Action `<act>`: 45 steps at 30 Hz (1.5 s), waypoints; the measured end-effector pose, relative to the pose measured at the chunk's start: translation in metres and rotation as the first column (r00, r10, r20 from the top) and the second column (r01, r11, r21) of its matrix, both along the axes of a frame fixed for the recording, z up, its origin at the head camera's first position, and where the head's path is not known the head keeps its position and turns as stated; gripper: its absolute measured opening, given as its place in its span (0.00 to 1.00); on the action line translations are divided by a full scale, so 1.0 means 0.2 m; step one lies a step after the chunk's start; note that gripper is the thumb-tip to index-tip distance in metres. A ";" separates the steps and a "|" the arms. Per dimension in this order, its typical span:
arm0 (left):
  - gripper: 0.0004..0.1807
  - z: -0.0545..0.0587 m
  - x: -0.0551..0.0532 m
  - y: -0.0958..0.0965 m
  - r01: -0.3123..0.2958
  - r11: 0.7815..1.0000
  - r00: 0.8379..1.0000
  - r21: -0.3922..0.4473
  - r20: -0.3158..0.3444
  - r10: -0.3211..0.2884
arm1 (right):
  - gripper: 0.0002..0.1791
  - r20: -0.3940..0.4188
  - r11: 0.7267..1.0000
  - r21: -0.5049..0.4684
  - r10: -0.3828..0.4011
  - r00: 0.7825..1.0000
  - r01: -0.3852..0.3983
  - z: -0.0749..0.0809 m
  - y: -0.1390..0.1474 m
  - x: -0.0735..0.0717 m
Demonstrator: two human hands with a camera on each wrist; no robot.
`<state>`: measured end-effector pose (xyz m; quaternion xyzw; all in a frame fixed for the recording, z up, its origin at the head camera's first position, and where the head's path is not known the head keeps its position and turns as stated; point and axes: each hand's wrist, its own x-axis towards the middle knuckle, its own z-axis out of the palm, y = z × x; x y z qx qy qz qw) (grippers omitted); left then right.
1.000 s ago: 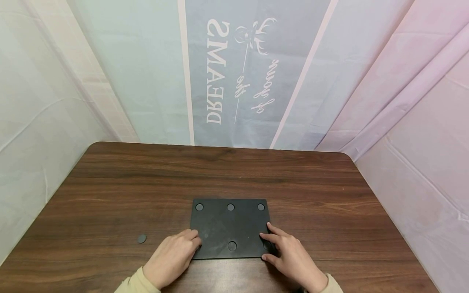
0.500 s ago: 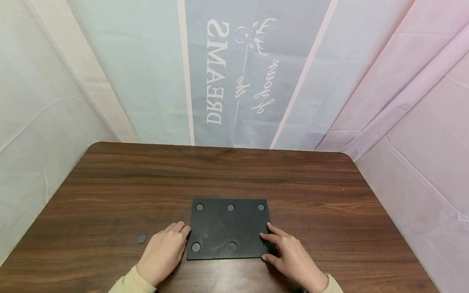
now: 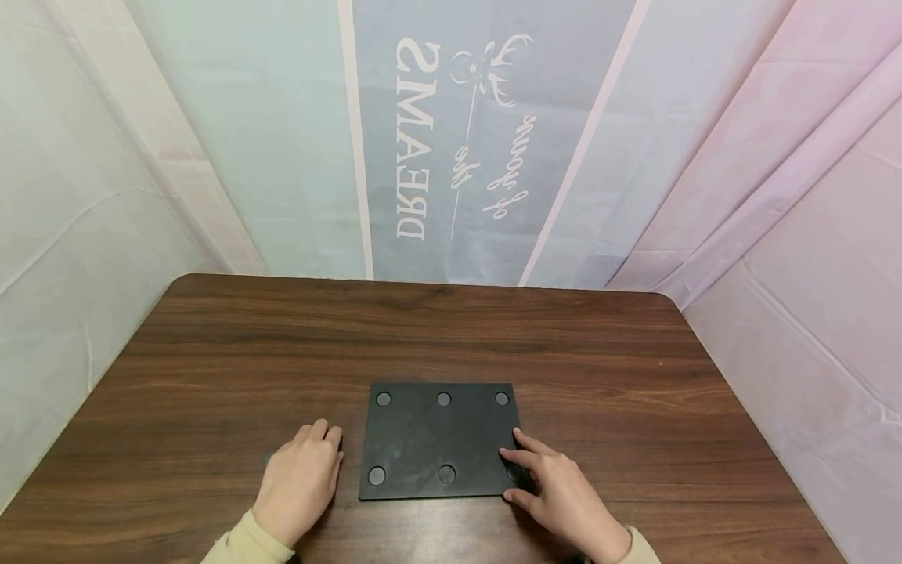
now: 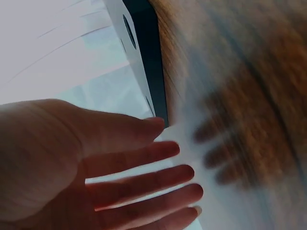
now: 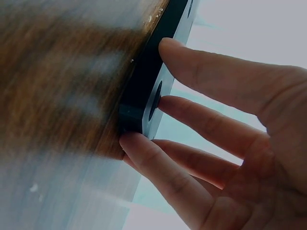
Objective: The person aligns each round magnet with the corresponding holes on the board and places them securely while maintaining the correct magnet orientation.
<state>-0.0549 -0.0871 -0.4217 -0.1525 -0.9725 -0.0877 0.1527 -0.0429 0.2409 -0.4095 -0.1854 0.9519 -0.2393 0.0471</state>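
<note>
A flat black rectangular board (image 3: 423, 439) lies on the table, with several round spots near its front and back edges. My left hand (image 3: 299, 482) hovers over the table left of the board, apart from it. In the left wrist view its fingers (image 4: 144, 189) are straight, with nothing between them. My right hand (image 3: 557, 489) grips the board's near right corner. In the right wrist view, the thumb (image 5: 182, 55) touches the near edge, one finger (image 5: 192, 117) touches the top by a round spot, and another bends against the side at the corner.
The brown wooden table (image 3: 451, 329) has rounded far corners. Behind it hangs a pale curtain (image 3: 451, 141) printed with mirrored lettering and a deer head. More light cloth hangs at both sides.
My left hand has left the board's left edge and moved left. A small grey disc, seen earlier on the table there, is now hidden at the left hand. My right hand stays put.
</note>
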 end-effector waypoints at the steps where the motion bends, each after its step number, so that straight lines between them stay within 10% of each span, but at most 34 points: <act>1: 0.10 0.00 0.00 0.00 -0.009 1.000 1.000 0.003 -0.008 0.009 | 0.26 -0.001 1.000 0.000 0.000 1.000 0.000 0.00 0.00 0.00; 9: 0.12 0.00 0.00 -0.03 -0.083 0.996 0.995 -0.021 -0.047 0.082 | 0.26 0.010 1.000 0.002 -0.002 1.000 0.002 0.00 0.00 0.00; 17: 0.24 0.01 0.01 -0.06 -0.153 0.987 0.986 -0.057 0.054 0.156 | 0.26 0.034 1.000 0.000 -0.007 0.999 0.007 0.01 0.00 0.00; 45: 0.12 0.01 0.04 -0.11 -0.273 0.962 0.951 -0.004 0.146 0.271 | 0.26 0.032 1.000 -0.005 -0.008 0.999 0.008 0.00 0.01 0.00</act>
